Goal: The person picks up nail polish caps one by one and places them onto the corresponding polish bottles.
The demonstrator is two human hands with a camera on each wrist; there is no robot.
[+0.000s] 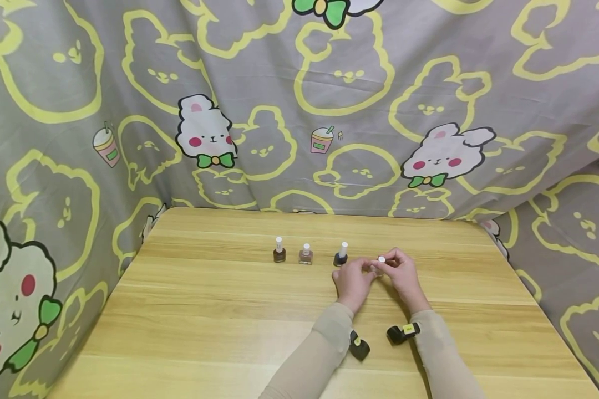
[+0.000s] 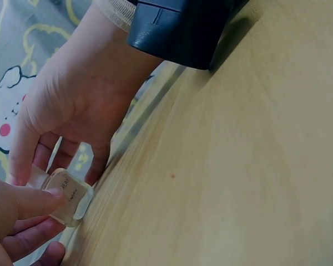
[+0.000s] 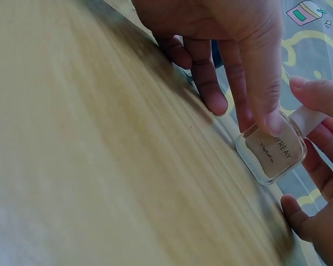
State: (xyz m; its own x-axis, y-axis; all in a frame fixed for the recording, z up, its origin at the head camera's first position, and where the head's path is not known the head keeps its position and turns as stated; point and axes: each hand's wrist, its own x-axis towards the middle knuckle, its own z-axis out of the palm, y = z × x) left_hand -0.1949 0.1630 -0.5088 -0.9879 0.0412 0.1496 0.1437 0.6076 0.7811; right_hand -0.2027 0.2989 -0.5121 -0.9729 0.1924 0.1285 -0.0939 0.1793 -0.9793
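Observation:
A clear square nail polish bottle (image 1: 374,269) with a beige tint and dark lettering is between the two hands, low over the table. My left hand (image 1: 353,281) pinches its glass body, the thumb (image 3: 273,119) lying across the front in the right wrist view. With thumb and fingers, my right hand (image 1: 405,280) grips the white cap (image 3: 307,119). The bottle's base is near the wood; whether it touches is unclear. Just beyond the left hand stands a dark blue nail polish bottle (image 1: 340,259) with a white cap.
Two more nail polish bottles stand further left in the same row: a dark brown one (image 1: 279,255) and a pinkish-brown one (image 1: 305,257). They rest on a wooden table (image 1: 219,321). A patterned curtain (image 1: 274,111) hangs behind and around the table.

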